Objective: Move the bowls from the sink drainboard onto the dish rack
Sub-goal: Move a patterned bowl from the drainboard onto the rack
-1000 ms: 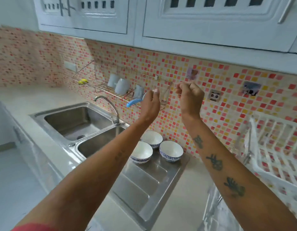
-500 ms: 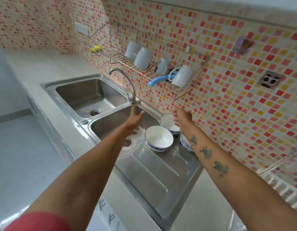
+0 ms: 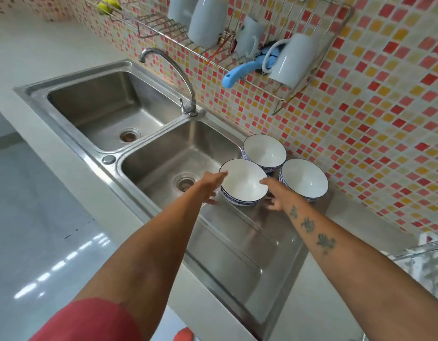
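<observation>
Left hand and right hand both spread, fingers loose, flanking the nearest bowl at its left and right sides; thumbs sit at the rim, a firm grasp can't be confirmed. Two more bowls, one behind and one right, all upright, clustered on the drainboard by the tiled wall. Sink basin just left. White dish rack at right edge, well apart.

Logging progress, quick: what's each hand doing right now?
Left hand: open, at the nearest bowl, not gripping it.
Right hand: open, on that bowl's other side.
</observation>
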{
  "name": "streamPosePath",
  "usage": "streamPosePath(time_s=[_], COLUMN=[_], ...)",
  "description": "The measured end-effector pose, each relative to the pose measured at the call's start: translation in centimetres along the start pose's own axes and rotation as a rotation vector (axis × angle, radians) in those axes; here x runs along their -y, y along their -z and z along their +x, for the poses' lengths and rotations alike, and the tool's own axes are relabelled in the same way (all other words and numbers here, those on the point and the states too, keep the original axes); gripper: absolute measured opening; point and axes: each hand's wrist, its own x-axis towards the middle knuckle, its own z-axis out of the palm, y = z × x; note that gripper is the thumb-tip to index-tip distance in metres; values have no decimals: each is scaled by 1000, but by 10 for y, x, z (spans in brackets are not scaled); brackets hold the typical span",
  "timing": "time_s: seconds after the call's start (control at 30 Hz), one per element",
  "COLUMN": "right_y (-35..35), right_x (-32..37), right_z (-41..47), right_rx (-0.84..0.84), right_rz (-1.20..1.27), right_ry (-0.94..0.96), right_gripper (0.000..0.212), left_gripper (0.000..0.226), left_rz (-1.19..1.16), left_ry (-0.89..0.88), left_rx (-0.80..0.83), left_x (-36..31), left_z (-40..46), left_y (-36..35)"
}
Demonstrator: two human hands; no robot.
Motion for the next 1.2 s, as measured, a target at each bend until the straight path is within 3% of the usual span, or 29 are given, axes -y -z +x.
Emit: streamPosePath(time_s=[0.33,0.47,0.7,0.97,1.2], right_y=[-14,-18,-13,38,129], right_x=[-21,-23,-30,10,58], right_z=[21,22,3,-76,-220], right_rx=[25,-9,-20,-89,-300], right_rz=[134,191,134,-82,-125], right_ry=[-38,30,125,434,769], right_gripper=[44,34,46,56,61], left_gripper=[29,41,45,47,33], left_rz=[-79,-60,-68,-304,-332], left_ry=[-50,-77,-79,-186,-443], left_rx=[-9,16,66,208,568], left_x=[12,15,22,4,-87], left_z=[28,36,23,-39,-154], left_y=[-23,-20,-15,-24,-67])
